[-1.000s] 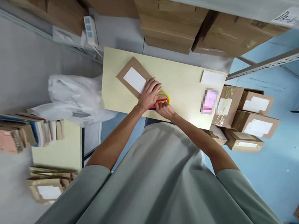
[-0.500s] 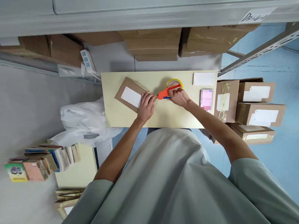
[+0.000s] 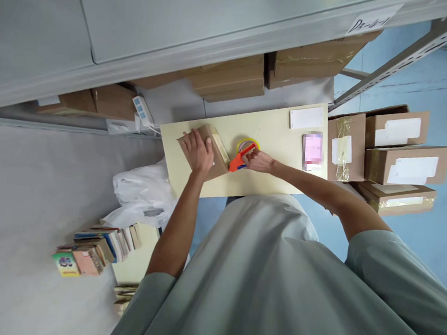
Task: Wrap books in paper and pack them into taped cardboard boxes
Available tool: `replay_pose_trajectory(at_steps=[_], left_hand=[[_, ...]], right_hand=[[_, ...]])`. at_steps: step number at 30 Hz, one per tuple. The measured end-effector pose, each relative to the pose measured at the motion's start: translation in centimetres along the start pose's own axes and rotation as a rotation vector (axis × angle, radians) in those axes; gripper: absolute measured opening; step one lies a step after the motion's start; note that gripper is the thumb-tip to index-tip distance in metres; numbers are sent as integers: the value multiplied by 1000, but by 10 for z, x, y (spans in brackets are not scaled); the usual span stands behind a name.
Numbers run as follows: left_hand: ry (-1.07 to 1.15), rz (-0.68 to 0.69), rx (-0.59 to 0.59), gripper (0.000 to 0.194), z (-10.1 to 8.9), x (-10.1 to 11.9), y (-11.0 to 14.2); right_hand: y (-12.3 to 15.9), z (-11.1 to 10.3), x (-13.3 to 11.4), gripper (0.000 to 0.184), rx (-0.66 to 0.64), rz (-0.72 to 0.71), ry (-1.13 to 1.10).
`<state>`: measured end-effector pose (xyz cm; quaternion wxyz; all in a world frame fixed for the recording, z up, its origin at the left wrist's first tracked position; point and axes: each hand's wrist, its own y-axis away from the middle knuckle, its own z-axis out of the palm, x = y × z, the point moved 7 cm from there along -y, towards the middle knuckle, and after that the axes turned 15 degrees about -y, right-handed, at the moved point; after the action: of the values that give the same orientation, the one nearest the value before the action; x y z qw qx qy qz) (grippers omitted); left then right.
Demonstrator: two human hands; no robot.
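A brown cardboard parcel point(image 3: 218, 164) lies at an angle on the cream table point(image 3: 277, 135), a strip of clear tape along its right side. Across its top rests my left hand point(image 3: 198, 151), fingers stretched out and partly covering a white label. My right hand point(image 3: 260, 161) is closed round the handle of an orange tape dispenser point(image 3: 238, 161), which carries a yellow-rimmed tape roll point(image 3: 247, 143). The dispenser's nose is at the parcel's lower right corner; whether tape still joins them I cannot tell.
A white label sheet point(image 3: 306, 118) and a blurred pink item point(image 3: 312, 149) lie at the table's right. Labelled cartons point(image 3: 414, 162) are stacked beyond. A grey shelf point(image 3: 215, 47) overhangs the back. White plastic bags point(image 3: 143, 191) and books point(image 3: 99, 248) are at left.
My left hand has shifted from the parcel's right end onto its top, fingers now spread. The parcel has turned, showing its taped side. The dispenser has moved left and nearer me. The view has tilted.
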<state>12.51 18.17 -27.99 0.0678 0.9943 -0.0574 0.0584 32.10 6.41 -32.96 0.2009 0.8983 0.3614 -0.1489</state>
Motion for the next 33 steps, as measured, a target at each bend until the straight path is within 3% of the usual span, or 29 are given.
replay_pose_trajectory(at_steps=[3, 6, 12, 16, 21, 24, 27, 33], left_hand=[[-4, 147, -11, 74, 6, 18, 19], [-5, 227, 5, 67, 11, 31, 45], [-4, 256, 23, 58, 17, 31, 64], [-3, 266, 48, 57, 20, 29, 63], [28, 260, 33, 55, 25, 27, 63], [40, 268, 30, 53, 26, 26, 63], [64, 267, 39, 48, 25, 26, 59], [129, 128, 100, 32, 22, 24, 45]], right_hand=[[-9, 9, -42, 46, -14, -86, -62], [-18, 14, -76, 46, 12, -76, -160], [-28, 18, -111, 45, 11, -19, -236], [-18, 12, -82, 41, 5, 104, -271], [4, -14, 18, 46, 49, 394, -194], [3, -29, 53, 50, 51, 432, -145], [-4, -35, 57, 48, 53, 403, -107], [-2, -25, 37, 51, 63, 286, -68]])
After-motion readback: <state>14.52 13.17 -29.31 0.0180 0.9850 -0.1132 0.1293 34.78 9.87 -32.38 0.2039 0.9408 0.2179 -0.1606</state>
